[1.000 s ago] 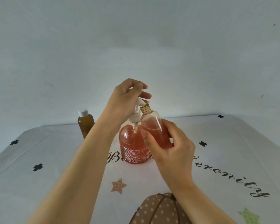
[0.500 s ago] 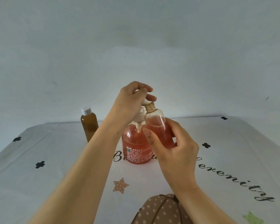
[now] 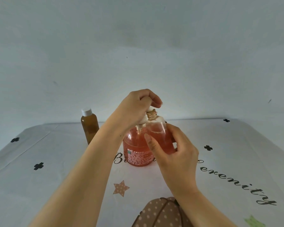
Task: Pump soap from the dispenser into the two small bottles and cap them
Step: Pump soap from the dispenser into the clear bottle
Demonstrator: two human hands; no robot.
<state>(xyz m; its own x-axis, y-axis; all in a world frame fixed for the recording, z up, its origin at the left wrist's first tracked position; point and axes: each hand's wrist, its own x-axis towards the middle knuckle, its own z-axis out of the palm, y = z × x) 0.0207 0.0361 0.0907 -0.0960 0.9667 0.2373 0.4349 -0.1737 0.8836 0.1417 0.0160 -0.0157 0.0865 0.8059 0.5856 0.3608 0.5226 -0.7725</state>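
At the near edge of the table [image 3: 56, 177], a brown dotted pumpkin print [image 3: 161, 212] is seen on the white cloth, with a dotted star print [image 3: 120, 188] just beyond it. Past these, toward the middle of the table, the right hand [image 3: 175, 154] is raised off the cloth. Its thumb and fingers are curled round the lower half of the small bottle [image 3: 159, 136], which is filled with pink soap to roughly two thirds.

Compared with half a second ago, this bottle is held a little lower. The left hand [image 3: 136, 107] is likewise found lower, with the pump head [image 3: 143, 119] pressed further down. The small bottle is not upright. Its long axis is tilted, the base being turned toward the near right corner. The open threaded neck is pointed up and to the left, just under the left hand's fingertips.

The dispenser [image 3: 138, 149] is stood upright on the cloth just behind the small bottle, its place unchanged; whether the two touch cannot be told. The left hand's fingers are curled over and round the pump head from above.

Farther back, toward the far left corner, the capped bottle [image 3: 89, 126], amber with a white cap [image 3: 86, 111], is stood upright, well apart from both hands and not moved. Behind the far edge, a plain pale wall [image 3: 138, 46] is seen.
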